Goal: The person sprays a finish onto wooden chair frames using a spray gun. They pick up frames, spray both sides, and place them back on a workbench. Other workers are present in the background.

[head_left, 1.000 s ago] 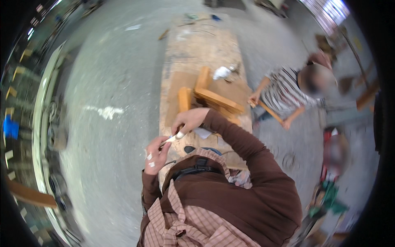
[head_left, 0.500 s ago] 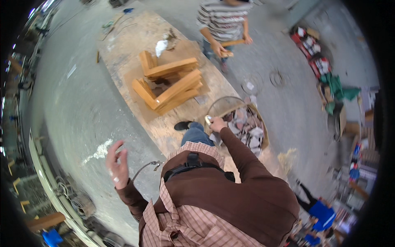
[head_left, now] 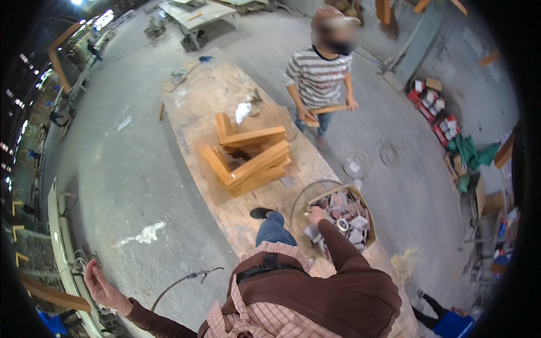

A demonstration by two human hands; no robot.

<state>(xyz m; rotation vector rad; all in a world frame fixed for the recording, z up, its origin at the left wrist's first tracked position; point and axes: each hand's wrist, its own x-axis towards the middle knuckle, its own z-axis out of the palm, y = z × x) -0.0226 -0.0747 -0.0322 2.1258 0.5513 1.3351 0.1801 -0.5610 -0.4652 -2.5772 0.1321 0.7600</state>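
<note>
Head view: right hand [head_left: 316, 216], grip closed on a pale item I cannot identify, inside round wicker basket [head_left: 367, 225] of light scraps beside plywood table [head_left: 225, 101]; left hand [head_left: 98, 281] open, empty, well apart.

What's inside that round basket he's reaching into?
The basket holds a jumble of small pale pink and grey pieces and a roll of tape. The right hand reaches in at its near edge. Anything beneath the top layer is covered.

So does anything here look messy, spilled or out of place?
Yes: a white splotch stains the grey floor left of the workbench, and the stack of wooden frames sits unevenly, pieces fanned at different angles.
</note>
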